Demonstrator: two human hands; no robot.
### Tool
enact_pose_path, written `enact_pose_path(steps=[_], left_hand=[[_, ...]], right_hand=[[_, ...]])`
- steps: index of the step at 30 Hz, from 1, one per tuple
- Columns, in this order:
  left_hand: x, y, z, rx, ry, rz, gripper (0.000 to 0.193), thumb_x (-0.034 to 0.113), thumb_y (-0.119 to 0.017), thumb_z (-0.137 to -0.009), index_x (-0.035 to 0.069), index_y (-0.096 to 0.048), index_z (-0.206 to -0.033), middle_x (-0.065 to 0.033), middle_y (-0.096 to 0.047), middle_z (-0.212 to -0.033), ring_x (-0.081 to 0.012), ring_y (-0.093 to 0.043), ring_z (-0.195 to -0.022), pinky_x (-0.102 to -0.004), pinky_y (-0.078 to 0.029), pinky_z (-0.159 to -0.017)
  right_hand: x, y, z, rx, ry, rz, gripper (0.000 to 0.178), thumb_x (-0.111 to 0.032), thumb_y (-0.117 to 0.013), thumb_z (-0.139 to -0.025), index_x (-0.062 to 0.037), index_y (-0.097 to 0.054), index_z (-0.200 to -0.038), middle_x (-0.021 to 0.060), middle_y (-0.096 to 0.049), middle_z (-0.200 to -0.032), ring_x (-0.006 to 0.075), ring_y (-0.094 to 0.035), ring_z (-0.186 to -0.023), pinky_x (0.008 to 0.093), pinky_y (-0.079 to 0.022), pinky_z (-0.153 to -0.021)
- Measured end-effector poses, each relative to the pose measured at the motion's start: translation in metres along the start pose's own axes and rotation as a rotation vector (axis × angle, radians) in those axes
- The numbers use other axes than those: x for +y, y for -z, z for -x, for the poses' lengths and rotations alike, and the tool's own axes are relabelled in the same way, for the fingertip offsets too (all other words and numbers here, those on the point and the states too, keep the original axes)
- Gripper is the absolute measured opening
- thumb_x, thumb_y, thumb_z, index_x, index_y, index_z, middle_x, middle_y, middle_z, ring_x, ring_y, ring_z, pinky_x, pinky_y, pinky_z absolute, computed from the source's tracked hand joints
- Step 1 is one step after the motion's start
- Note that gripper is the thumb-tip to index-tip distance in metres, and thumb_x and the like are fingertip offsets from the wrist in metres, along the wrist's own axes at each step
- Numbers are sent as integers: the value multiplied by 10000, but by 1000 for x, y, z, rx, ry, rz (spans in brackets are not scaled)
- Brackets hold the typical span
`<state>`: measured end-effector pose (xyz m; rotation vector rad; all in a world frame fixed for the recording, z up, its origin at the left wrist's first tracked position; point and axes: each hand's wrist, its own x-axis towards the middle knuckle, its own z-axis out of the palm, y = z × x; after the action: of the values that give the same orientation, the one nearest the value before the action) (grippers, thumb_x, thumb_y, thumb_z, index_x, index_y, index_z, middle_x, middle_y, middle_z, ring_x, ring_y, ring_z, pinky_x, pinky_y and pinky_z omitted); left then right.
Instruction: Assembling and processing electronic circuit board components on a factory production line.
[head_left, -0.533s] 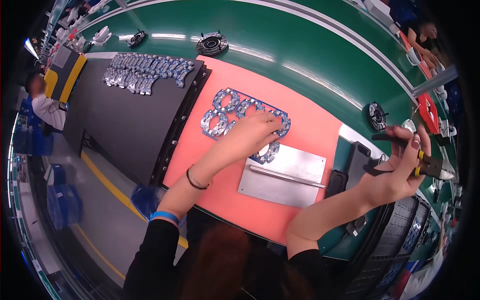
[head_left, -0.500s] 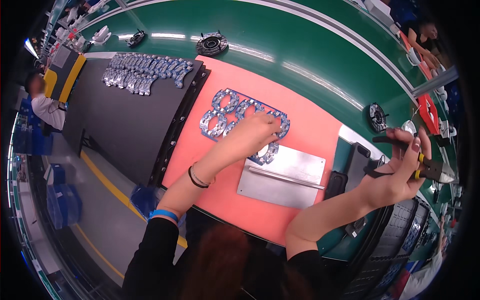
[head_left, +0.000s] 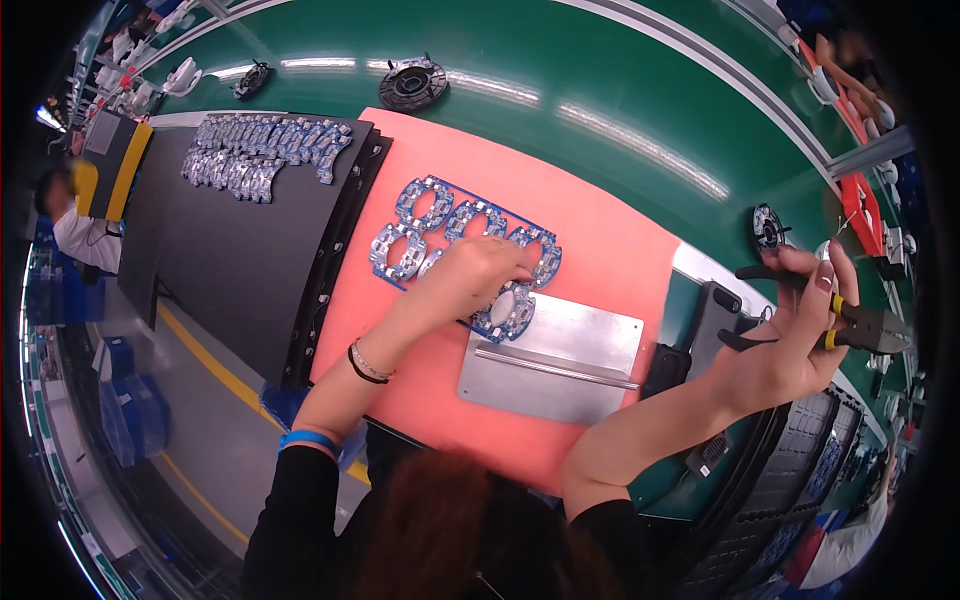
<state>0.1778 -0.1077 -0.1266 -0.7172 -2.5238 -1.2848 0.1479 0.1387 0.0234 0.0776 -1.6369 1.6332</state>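
The blue circuit-board panel (head_left: 460, 216) lies on the pink mat (head_left: 610, 235), its nearest ring-shaped board overlapping a corner of the metal plate (head_left: 590, 325). Our left hand (head_left: 472, 272) reaches over the panel with fingers curled and tips low at its right part; the knuckles hide whether they pinch it or only rest there. Our right hand (head_left: 788, 345) is wrapped around the cutters (head_left: 878, 330), handles spread apart, held up and well clear of the panel; we cannot tell how far the blades are parted. As we judge it, a tug on one ring could flex the neighbours joined to it and crack solder or lift parts, and the overlap could let the panel rock if we press there. The raised bar (head_left: 555, 367) on the plate could catch a board dragged toward us, and a cutter tip swung low could nick a ring or our own fingers. For moving, the mat offers bare room beyond and to the right of the panel. Leftward, the mat ends at the dark stand (head_left: 225, 265) bearing rows of boards (head_left: 268, 150), so a sideways sweep could knock them; rightward, the black device (head_left: 665, 370) sits just beside the plate, crowding that side.
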Motion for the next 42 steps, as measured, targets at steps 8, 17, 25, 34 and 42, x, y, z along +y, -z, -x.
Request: enact_pose_path(steps=[8,17,25,34,42], left_hand=[[14,22,13,207,556,729,106,-10,-626,-933,3,-720,-980,-56,-723,-907,-67,-652,-742,-209,-531,-660],[23,21,23,-7,332,130,133,38,-721,-863,13,-734,-992,-86,-708,-902,-181,-688,-748,-303,-524,-632],[31,17,4,-223,84,-328,149,78,-741,-807,5,-669,-915,-89,-658,-874,-283,-676,-788,-379,-545,-658],[3,24,8,-262,100,-28,132,112,-659,-893,25,-587,-961,-125,-637,-913,-343,-652,-876,-431,-512,-726],[0,17,9,-215,91,36,111,142,-650,-909,35,-630,-927,-94,-665,-898,-302,-661,-880,-397,-529,-762]], right_hand=[[7,4,-1,-50,-3,37,278,-88,-530,-993,113,-577,-1180,174,-664,-858,229,-645,-773,347,-561,-786],[9,5,-2,-65,-30,24,287,-87,-531,-991,113,-579,-1191,176,-668,-868,232,-653,-773,341,-562,-790],[11,-4,-3,8,-5,-14,257,-64,-570,-973,117,-610,-1152,158,-669,-793,192,-642,-689,300,-568,-683],[13,-4,-2,-16,-37,-40,259,-32,-522,-992,132,-583,-1182,171,-664,-827,199,-639,-717,304,-565,-696],[20,-3,2,-25,-85,74,273,-78,-521,-1012,86,-602,-1215,139,-651,-859,193,-623,-756,285,-538,-641]])
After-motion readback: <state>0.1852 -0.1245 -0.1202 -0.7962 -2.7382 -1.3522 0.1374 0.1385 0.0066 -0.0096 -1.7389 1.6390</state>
